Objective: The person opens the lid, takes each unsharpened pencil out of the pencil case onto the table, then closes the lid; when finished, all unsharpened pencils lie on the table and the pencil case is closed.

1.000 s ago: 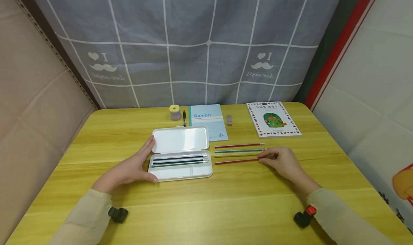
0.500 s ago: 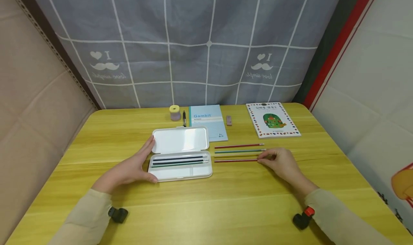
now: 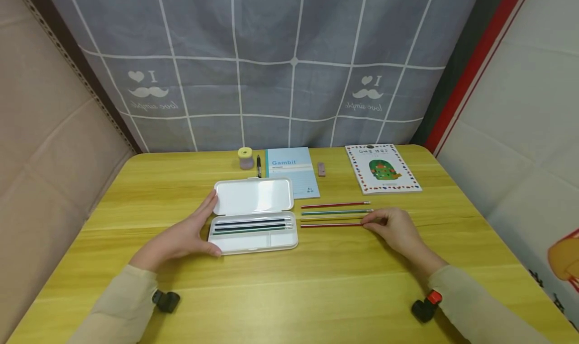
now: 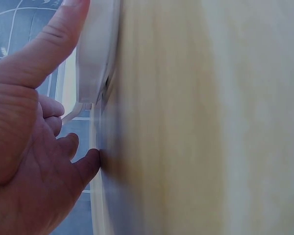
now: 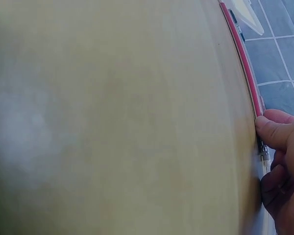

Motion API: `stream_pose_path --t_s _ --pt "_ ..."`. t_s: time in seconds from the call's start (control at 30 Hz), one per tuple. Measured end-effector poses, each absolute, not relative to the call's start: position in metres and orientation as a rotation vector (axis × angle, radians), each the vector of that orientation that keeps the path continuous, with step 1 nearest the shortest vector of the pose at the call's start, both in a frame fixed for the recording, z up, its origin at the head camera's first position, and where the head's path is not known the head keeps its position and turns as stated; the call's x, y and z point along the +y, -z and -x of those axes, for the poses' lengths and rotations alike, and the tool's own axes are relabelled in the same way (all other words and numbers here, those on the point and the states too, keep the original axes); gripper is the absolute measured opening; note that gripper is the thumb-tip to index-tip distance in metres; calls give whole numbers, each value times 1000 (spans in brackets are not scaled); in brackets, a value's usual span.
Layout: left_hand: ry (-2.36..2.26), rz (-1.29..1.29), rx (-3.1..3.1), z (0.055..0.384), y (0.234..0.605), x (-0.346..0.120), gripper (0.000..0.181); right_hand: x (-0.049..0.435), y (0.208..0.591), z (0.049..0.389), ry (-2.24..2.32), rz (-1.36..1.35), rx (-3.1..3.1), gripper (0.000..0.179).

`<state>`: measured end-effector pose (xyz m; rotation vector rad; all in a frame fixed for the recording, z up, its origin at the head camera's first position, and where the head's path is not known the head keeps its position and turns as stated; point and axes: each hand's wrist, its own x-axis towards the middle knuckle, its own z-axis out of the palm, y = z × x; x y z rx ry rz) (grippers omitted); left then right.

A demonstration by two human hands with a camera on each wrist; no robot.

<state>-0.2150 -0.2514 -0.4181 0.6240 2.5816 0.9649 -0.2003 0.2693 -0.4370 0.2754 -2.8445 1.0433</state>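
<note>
A white pencil case (image 3: 246,242) lies with its lid (image 3: 253,195) folded back, and several dark and green pencils (image 3: 251,229) are inside its tray. My left hand (image 3: 178,241) rests at the case's left side, thumb against the near corner and fingers extended by the lid; in the left wrist view the thumb (image 4: 44,46) touches the case's wall. To the right of the case, my right hand (image 3: 398,228) pinches the right end of a red pencil (image 3: 332,225) between thumb and forefinger. This pencil (image 5: 242,56) lies along the tabletop.
Beyond the held pencil lie a yellowish pencil (image 3: 330,219), a green pencil (image 3: 332,212) and another red pencil (image 3: 332,204). Further back are a yellow-topped container (image 3: 246,159), a black pen (image 3: 259,166), a blue notebook (image 3: 291,168), an eraser (image 3: 321,169) and a white picture-covered book (image 3: 383,168).
</note>
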Motion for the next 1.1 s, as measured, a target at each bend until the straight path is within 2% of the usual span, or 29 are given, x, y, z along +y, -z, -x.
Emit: stream_pose_path --t_s 0.83,1.1 --pt "-966 -621 2577 215 417 -251 142 269 434 196 -1047 -222 -2818 9" --pt "-972 -627 2578 214 416 -251 142 255 419 200 -1156 -194 -2807 22"
